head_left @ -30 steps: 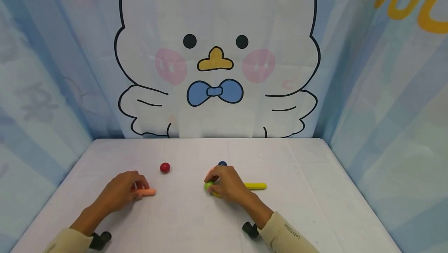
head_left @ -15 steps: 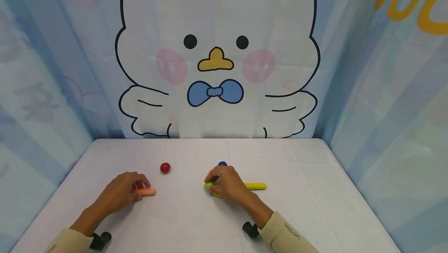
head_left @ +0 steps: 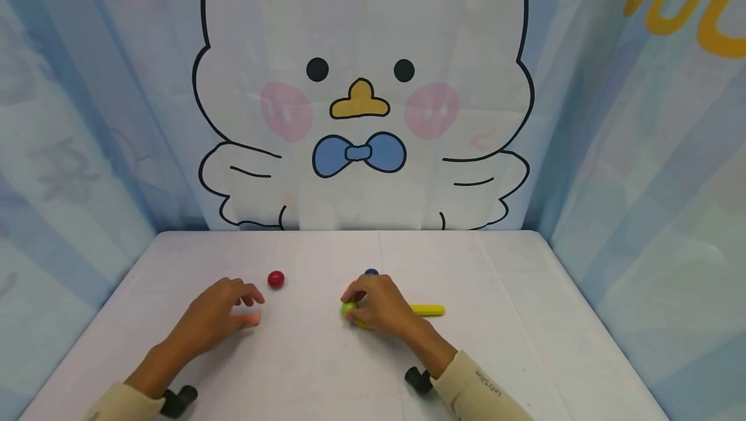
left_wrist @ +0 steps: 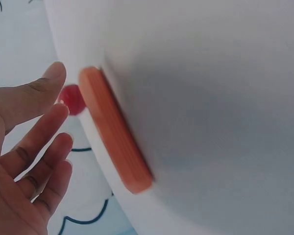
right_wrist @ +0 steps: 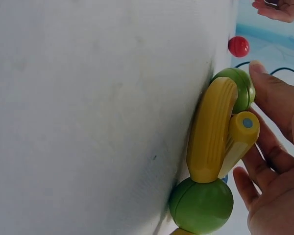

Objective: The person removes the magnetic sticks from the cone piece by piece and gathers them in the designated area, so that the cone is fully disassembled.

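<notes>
My left hand (head_left: 212, 317) hovers beside an orange stick (left_wrist: 116, 132), fingers relaxed and apart from it. In the left wrist view the ribbed stick lies on the table, past the thumb and fingertips. A red ball (head_left: 276, 280) rests a little beyond that hand. My right hand (head_left: 381, 304) pinches a green ball (right_wrist: 239, 88) between thumb and fingers. Two yellow sticks (right_wrist: 211, 132) lie against this ball, and a second green ball (right_wrist: 202, 205) joins the end of one. In the head view the right hand hides much of these pieces.
A blue ball (head_left: 371, 272) shows just behind the right hand. One yellow stick (head_left: 428, 310) reaches out to its right. The white table (head_left: 303, 369) ends at a backdrop (head_left: 361, 201) with a cartoon bird, and curtains hang at both sides.
My left hand has let go of the orange stick, its fingers spreading and lifting slightly forward and to the right. The right hand stays on the green ball.
</notes>
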`<move>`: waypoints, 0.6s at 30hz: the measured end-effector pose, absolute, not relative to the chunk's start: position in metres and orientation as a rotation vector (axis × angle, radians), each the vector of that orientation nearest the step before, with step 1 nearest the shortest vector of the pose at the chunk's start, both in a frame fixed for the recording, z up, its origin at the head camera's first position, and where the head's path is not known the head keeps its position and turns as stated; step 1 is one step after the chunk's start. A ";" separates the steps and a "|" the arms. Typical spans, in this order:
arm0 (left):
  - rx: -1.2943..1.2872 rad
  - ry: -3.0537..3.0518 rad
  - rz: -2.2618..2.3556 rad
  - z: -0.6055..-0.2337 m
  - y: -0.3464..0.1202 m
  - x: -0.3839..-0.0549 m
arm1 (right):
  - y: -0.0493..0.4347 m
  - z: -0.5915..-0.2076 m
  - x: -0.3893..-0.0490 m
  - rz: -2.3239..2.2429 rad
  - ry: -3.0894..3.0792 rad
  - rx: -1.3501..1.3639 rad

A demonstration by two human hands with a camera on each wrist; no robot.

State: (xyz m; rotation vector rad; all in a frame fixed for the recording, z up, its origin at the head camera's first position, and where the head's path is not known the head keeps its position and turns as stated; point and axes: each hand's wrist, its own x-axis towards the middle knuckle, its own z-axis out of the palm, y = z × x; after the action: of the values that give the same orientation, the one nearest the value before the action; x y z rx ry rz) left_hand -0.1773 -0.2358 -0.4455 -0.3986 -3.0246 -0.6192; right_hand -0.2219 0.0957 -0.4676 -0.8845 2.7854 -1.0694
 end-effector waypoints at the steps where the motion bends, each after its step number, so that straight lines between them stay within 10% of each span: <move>1: -0.397 -3.024 -0.627 -0.444 -0.232 -0.177 | 0.096 -0.467 -0.223 -1.076 2.789 -0.888; 18: -0.474 -2.862 -0.730 -0.433 -0.154 -0.176 | 0.118 -0.454 -0.240 -1.283 2.789 -0.699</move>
State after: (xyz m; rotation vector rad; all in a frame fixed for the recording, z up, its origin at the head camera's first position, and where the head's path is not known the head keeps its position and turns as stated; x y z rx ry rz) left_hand -0.1761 -0.1538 -0.4326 -0.4741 -2.8622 -0.7299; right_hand -0.2397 0.1178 -0.4544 -0.6986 2.7887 -1.2828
